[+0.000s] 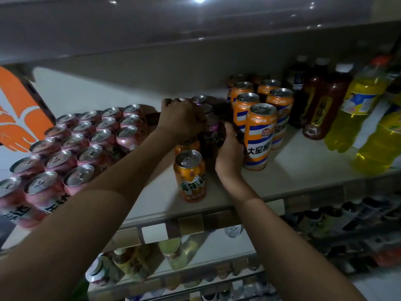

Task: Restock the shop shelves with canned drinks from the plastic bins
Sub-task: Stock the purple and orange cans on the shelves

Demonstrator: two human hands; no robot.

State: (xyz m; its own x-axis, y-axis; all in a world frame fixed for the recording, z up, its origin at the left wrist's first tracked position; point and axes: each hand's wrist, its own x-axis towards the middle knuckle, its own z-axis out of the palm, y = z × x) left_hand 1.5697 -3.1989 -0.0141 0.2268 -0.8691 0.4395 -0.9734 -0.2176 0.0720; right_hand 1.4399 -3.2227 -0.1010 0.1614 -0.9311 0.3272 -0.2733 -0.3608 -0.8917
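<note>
A single wide-angle view from the person's head looks forward and down, close onto the shelf (299, 161). The left hand (182, 118) and right hand (230, 153) sit near mid-frame, just beside each other; lower shelves (219, 248) show below them.

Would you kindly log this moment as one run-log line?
phase: shelving | left hand curled over rear purple cans | right hand grips front purple can | shelf: orange can upright in front

Shelf (303, 161): block of short cans (82, 144) fills the left side, packed in rows front to back. Lone can (191, 177) stands front centre, with a file of cans (208, 118) running behind it. Tall cans (260, 127) cluster just right of that file. Bottles (329, 105) stand far right.
</note>
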